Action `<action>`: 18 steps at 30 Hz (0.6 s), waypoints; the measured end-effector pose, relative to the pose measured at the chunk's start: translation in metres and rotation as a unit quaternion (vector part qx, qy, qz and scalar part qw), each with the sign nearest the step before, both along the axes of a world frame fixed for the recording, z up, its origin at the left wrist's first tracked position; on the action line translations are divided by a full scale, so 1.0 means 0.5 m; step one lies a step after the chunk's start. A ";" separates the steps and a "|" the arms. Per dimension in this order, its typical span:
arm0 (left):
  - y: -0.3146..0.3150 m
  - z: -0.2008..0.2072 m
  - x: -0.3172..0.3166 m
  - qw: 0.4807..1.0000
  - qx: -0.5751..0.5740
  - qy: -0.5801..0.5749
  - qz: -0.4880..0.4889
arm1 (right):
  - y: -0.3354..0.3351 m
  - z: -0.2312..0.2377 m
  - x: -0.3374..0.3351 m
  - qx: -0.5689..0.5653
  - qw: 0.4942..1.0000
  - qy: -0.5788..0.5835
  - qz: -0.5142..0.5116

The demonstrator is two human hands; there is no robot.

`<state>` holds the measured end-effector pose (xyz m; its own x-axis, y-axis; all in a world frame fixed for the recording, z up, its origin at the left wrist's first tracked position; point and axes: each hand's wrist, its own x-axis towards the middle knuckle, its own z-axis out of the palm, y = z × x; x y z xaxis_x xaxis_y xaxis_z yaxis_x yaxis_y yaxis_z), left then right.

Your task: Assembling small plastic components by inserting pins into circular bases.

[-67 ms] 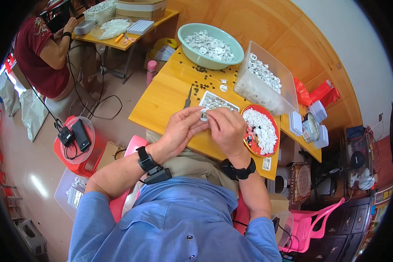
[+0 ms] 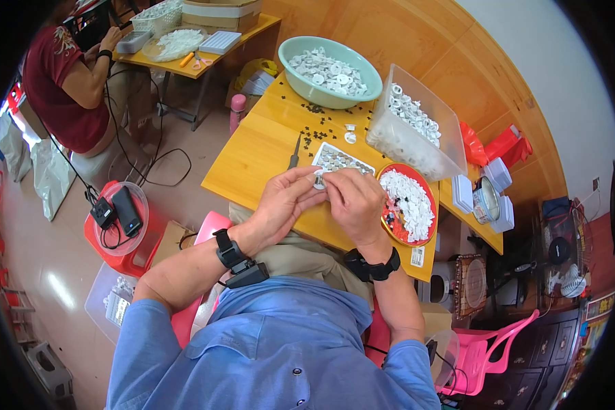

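My left hand and my right hand meet over the near edge of the yellow table. Together they pinch a small white round part between their fingertips. Just beyond the fingers lies a small tray of grey round pieces. A red plate heaped with white parts sits right of my right hand. Both wrists wear black bands.
A green bowl and a clear bin hold more white parts at the table's far side. Tiny black pieces and a dark tool lie between. Another person sits at a second table, far left. A red stool carries devices.
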<state>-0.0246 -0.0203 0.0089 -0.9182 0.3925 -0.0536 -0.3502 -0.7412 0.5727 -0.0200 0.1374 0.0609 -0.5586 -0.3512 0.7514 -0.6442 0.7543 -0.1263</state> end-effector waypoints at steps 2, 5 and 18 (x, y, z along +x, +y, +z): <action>0.000 0.001 0.001 1.000 0.002 -0.001 0.001 | 0.000 0.000 0.000 0.003 1.000 -0.002 0.001; 0.000 0.006 0.002 1.000 -0.007 -0.004 0.001 | 0.002 0.000 0.001 0.008 1.000 -0.005 0.003; 0.005 -0.001 0.005 0.992 -0.104 0.062 0.019 | 0.010 0.012 0.006 -0.161 0.950 -0.267 -0.005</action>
<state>-0.0222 -0.0176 0.0084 -0.9367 0.3497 -0.0160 -0.2420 -0.6139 0.7514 -0.0172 0.1422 0.0667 -0.8924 -0.1451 0.4272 -0.4170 0.6267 -0.6583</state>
